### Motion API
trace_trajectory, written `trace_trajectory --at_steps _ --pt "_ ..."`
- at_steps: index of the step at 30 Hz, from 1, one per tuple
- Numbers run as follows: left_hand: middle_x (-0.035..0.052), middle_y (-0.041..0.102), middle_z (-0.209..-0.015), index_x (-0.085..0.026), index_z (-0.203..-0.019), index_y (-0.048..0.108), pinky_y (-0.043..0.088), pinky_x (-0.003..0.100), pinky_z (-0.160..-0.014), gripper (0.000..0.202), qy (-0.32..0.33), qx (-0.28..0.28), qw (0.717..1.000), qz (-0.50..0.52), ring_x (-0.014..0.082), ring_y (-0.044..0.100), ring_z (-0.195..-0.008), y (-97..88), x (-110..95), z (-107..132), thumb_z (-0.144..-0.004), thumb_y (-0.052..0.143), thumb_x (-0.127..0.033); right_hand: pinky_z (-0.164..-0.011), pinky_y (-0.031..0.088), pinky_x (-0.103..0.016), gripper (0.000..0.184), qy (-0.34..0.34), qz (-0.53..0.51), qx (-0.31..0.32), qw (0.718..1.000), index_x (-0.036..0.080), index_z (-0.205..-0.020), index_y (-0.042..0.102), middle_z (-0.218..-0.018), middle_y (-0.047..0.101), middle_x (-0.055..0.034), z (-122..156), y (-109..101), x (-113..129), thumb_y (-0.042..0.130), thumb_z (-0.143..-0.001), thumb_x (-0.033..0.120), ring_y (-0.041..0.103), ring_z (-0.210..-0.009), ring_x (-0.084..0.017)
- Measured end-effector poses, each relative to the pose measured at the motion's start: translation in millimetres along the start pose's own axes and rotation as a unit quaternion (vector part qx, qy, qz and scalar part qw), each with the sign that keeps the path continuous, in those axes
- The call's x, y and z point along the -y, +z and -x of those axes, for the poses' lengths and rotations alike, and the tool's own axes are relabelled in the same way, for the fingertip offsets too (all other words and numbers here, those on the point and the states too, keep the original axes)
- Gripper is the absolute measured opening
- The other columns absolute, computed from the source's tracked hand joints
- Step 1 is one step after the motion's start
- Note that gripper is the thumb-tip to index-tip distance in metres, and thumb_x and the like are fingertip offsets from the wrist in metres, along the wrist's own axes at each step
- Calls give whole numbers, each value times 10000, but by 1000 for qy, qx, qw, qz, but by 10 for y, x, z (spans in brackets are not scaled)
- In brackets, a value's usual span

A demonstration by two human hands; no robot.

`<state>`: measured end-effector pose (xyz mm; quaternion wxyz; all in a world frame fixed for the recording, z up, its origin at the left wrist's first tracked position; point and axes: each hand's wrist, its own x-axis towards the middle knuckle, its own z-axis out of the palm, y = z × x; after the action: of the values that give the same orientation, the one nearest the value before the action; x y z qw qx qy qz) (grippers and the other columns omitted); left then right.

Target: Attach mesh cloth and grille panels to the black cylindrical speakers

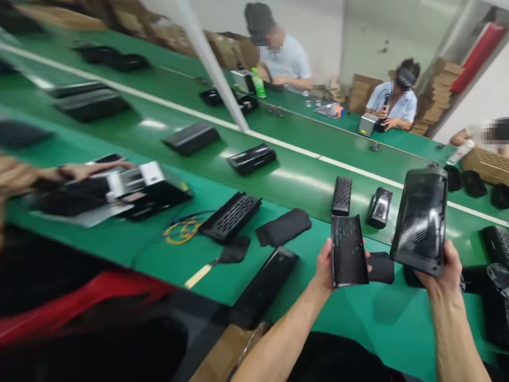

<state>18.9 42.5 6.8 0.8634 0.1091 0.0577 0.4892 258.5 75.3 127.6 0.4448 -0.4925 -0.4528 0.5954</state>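
Grip on rectangular black plastic shell (350, 252) in left hand (324, 268), glossy curved black plastic casing (421, 223) right of shell in right hand (447, 273), lifted but unjoined.

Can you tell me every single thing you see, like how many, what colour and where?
Slim shell: one, black, in the left hand
Large casing: one, glossy black, in the right hand
Bench: one near surface, green, under the hands
Slotted panel: one, black, near bench
Cable coil: one, yellow, beside the panel
Scraper-like tool: one, cream handle, dark blade, near bench
Flat pieces: two, black, either side of the left hand
Other casings: several, black, around
Bottle: one, green, far side
Post: one, whitish, upper middle
Cardboard boxes: several, brown, back
Co-workers: at least four, far side and left
Blurred bits: uncounted
Left hand: one, bare
Right hand: one, bare
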Motion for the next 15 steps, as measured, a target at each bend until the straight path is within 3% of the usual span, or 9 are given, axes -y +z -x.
trace_trajectory --at_steps 3,5,7,9,15 --pt "193 798 -1185 -118 -1324 706 538 528 -1018 836 47 -6 999 5 384 763 -1086 -150 195 -34 -792 747 -762 -1020 585 -542 973 15 91 36 995 289 -1622 457 -1477 658 -134 85 -33 -158 717 -805 749 670 -1283 -419" --pt "185 801 -1192 -116 -1274 739 517 493 -1056 773 59 -17 998 -1 373 745 -1138 -222 321 -66 -770 810 -698 -1099 541 -528 1056 10 196 63 979 311 -1687 313 -1614 539 -110 109 42 -153 792 -811 655 594 -1397 -399" --pt "161 813 -1174 -126 -1220 772 518 448 -1055 693 58 -34 998 -11 347 744 -1136 -244 414 -99 -753 859 -632 -1134 504 -546 1161 10 298 64 952 325 -1720 189 -1677 457 -112 133 155 -105 809 -797 658 539 -1451 -397" --pt "132 824 -1145 -153 -1165 797 537 422 -1024 625 68 -43 997 -21 322 755 -1091 -210 458 -130 -728 895 -589 -1113 505 -568 1213 23 368 62 927 330 -1732 122 -1662 470 -131 156 252 -48 790 -788 698 562 -1422 -408" --pt "142 801 -1209 -183 -1280 756 550 439 -1016 777 124 -26 990 -57 341 746 -1123 -12 414 -214 -647 957 -585 -1021 536 -591 1177 7 505 55 861 349 -1734 130 -1547 563 -168 164 317 18 768 -804 685 654 -1293 -435"
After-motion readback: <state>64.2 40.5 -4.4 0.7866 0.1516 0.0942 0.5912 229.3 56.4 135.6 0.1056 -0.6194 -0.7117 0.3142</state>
